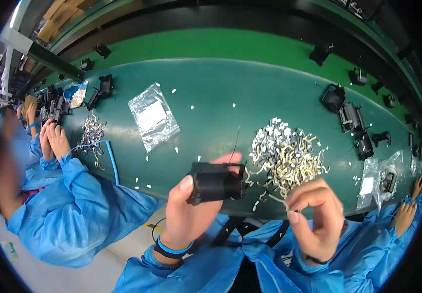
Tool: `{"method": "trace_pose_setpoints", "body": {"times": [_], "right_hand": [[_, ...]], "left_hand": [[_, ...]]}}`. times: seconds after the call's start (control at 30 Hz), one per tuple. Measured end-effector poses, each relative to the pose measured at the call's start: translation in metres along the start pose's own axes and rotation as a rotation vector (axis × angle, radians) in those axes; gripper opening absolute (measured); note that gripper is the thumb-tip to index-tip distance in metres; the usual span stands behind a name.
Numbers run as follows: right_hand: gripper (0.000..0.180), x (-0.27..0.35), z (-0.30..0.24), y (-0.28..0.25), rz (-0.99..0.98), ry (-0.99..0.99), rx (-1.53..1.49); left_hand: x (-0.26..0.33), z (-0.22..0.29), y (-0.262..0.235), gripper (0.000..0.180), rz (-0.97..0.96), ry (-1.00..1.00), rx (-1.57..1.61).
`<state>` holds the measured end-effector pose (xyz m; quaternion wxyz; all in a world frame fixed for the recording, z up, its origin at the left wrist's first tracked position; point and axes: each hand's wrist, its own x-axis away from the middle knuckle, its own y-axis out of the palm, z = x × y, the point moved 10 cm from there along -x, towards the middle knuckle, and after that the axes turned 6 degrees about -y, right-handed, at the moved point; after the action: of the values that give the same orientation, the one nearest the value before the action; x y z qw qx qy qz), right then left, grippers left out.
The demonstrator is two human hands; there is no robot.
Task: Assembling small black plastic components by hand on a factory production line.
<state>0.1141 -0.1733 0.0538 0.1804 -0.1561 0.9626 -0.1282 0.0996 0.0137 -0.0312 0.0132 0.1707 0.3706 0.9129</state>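
My left hand (194, 210) is closed around a black plastic housing (218, 181), held up over the near edge of the green table. A thin dark wire (236, 144) sticks up from the housing. To the right, my right hand (317, 215) pinches a short pale cable (277, 198) between thumb and forefinger. The cable's far end points toward a big heap of short white, yellow and black connector cables (289, 158), which lies just beyond that hand. Both hands are apart from each other.
A clear plastic bag with a white label (153, 117) lies left of centre. Small white pieces (192, 107) are scattered about. Co-workers in blue sit at left (69, 200) and right. A smaller cable pile (92, 133) and black housings (351, 117) line the sides.
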Motion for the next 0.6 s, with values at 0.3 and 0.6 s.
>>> {"method": "trace_pose_setpoints", "body": {"times": [0.3, 0.6], "right_hand": [[0.023, -0.013, -0.015, 0.016, -0.335, -0.061, 0.125], [0.025, -0.015, -0.007, 0.027, -0.353, -0.032, 0.242]], "left_hand": [[0.004, 0.017, 0.006, 0.098, 0.099, 0.050, -0.323], [0.004, 0.015, 0.012, 0.086, -0.026, 0.084, -0.350]]}}
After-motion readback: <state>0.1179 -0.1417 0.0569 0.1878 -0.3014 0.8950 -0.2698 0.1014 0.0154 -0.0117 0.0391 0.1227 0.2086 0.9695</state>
